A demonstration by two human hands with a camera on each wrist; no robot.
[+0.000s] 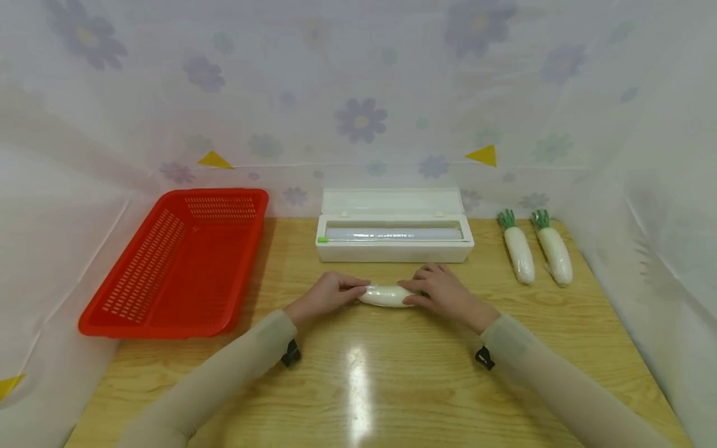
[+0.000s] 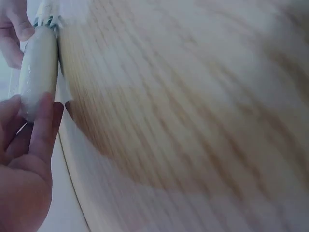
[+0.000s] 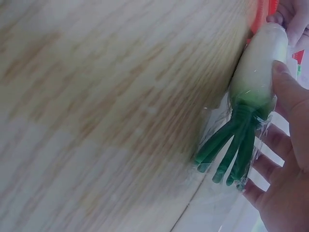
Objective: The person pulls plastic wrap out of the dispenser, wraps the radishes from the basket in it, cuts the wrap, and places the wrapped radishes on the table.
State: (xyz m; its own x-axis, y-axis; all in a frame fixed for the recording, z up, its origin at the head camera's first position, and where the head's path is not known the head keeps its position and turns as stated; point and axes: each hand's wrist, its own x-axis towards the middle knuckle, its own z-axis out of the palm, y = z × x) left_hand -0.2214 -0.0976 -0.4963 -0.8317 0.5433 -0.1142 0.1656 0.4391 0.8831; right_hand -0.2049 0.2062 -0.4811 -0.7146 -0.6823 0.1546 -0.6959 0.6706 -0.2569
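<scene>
A white radish (image 1: 385, 295) with green stalks lies crosswise between both hands, and clear plastic film covers it. My left hand (image 1: 329, 292) pinches its bare tip between thumb and fingers. At the stalk end, my right hand (image 1: 445, 294) holds the radish. In the right wrist view, the right thumb (image 3: 288, 92) presses the radish's side near the green stalks (image 3: 231, 142), and loose film hangs around them. The left wrist view shows the fingers (image 2: 43, 125) around the radish's lower end.
Behind the hands stands a white film dispenser box (image 1: 394, 252), lid raised, with a film roll (image 1: 392, 234) inside. A red plastic basket (image 1: 238, 298) sits on the left of the wooden table (image 1: 426, 398). Two more radishes (image 1: 521, 255) lie at the right.
</scene>
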